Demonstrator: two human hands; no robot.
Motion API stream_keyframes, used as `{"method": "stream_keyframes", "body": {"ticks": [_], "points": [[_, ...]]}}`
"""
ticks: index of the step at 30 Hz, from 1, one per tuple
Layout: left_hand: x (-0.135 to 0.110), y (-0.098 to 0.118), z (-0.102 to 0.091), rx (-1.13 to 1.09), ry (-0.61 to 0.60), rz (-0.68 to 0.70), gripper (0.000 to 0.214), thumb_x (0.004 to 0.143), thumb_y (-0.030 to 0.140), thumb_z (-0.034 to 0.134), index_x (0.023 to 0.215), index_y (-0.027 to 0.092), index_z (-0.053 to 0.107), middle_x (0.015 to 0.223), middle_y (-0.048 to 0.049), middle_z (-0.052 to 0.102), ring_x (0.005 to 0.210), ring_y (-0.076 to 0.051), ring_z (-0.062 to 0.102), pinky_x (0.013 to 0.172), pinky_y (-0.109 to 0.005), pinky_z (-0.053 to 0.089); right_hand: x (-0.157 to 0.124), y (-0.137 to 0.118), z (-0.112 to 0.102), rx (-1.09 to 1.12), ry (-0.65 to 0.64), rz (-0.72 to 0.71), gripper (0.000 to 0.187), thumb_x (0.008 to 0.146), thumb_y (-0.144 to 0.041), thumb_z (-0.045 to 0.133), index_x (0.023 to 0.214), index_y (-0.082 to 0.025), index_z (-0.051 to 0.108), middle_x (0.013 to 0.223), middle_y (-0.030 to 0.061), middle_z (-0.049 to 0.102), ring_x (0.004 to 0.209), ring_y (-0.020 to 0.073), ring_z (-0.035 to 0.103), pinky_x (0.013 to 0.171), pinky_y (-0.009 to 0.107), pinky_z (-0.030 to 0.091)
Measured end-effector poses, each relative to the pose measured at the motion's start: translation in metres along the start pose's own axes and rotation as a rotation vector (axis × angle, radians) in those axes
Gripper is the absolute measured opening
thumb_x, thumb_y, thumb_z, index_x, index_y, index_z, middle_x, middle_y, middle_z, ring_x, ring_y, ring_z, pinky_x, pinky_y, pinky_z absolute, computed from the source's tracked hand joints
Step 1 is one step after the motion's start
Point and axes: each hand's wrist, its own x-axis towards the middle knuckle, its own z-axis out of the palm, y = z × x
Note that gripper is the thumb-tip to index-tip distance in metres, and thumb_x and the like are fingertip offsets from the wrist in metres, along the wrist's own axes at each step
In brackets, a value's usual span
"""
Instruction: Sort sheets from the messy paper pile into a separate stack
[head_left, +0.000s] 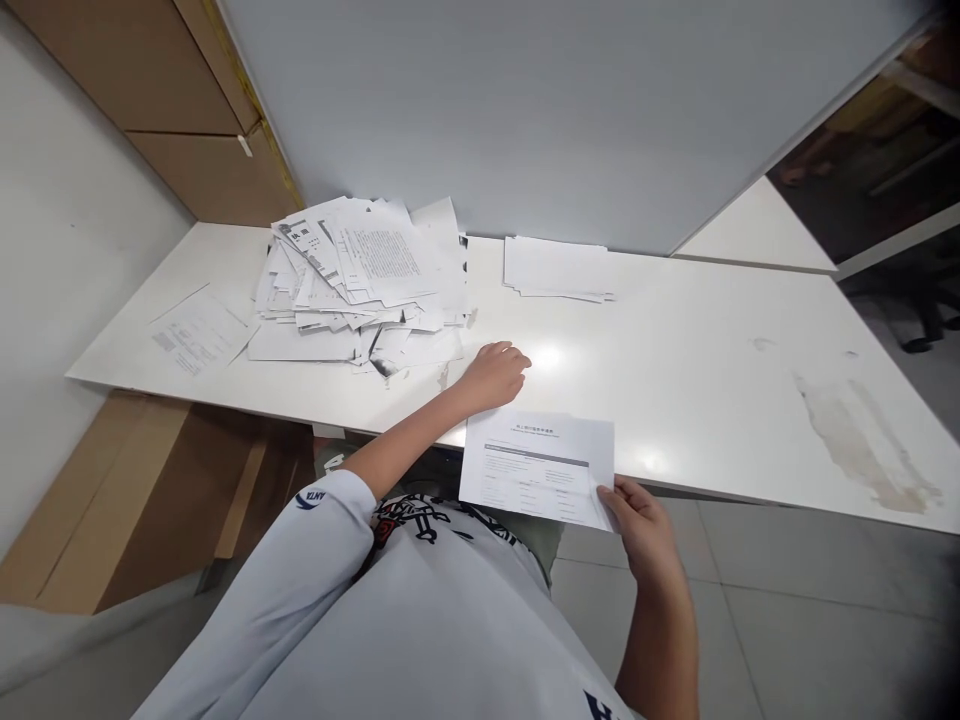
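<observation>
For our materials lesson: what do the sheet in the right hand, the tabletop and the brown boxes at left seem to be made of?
Printed sheet: thin white paper, matt, with printed lines; the right hand pinches its corner.
Tabletop: probably smooth white laminate or coated board; glossy light spots show on it.
Brown boxes: likely cardboard, dull and flat-sided, with a seam line.
</observation>
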Motion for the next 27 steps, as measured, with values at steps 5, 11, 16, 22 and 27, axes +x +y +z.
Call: {"method": "stream_keyframes", "body": {"ticks": [5, 11, 16, 22, 27], "points": [[0.006, 0.008, 0.012, 0.113, -0.099, -0.016, 0.035, 0.089, 0.005, 0.039, 0.113, 0.014, 0.063, 0.115, -0.0112, 0.066, 0.118, -0.027, 0.053, 0.113, -0.050, 0.026, -0.001, 0.000, -0.002, 0.060, 0.007, 0.032, 0.030, 0.060, -0.040, 0.076, 0.083, -0.021, 0.072, 0.076, 0.0030, 0.072, 0.070, 0.0220, 0.067, 0.059, 0.030, 0.052], [0.008, 0.006, 0.008, 0.007, -0.104, -0.047, 0.034, 0.094, 0.014, 0.036, 0.114, 0.015, 0.063, 0.116, -0.0076, 0.067, 0.112, -0.022, 0.056, 0.113, -0.043, 0.024, -0.003, 0.001, -0.008, 0.038, -0.014, 0.002, 0.032, 0.067, -0.043, 0.077, 0.091, -0.021, 0.073, 0.080, 0.0029, 0.073, 0.072, 0.0202, 0.066, 0.061, 0.028, 0.051], [0.012, 0.007, 0.004, -0.022, -0.105, -0.080, 0.034, 0.095, 0.015, 0.034, 0.112, 0.018, 0.063, 0.114, -0.0061, 0.068, 0.108, -0.021, 0.057, 0.109, -0.042, 0.027, 0.000, 0.002, -0.003, 0.014, -0.024, -0.011, 0.035, 0.069, -0.044, 0.074, 0.096, -0.021, 0.073, 0.078, 0.0025, 0.072, 0.073, 0.0207, 0.066, 0.062, 0.029, 0.052], [0.023, 0.002, 0.006, -0.047, -0.031, -0.168, 0.035, 0.094, 0.011, 0.035, 0.116, 0.018, 0.061, 0.117, -0.0069, 0.066, 0.115, -0.024, 0.052, 0.099, -0.040, 0.037, 0.010, 0.003, -0.002, 0.048, 0.014, 0.001, 0.031, 0.066, -0.040, 0.075, 0.091, -0.021, 0.072, 0.076, 0.0014, 0.071, 0.071, 0.0197, 0.066, 0.061, 0.029, 0.052], [0.028, -0.005, 0.016, 0.008, -0.052, -0.207, 0.045, 0.083, -0.004, 0.039, 0.114, 0.018, 0.062, 0.121, -0.0081, 0.062, 0.118, -0.026, 0.048, 0.092, -0.038, 0.040, 0.015, 0.003, -0.009, 0.098, 0.037, 0.007, 0.031, 0.064, -0.038, 0.077, 0.089, -0.022, 0.072, 0.075, 0.0004, 0.071, 0.071, 0.0199, 0.067, 0.062, 0.029, 0.052]]}}
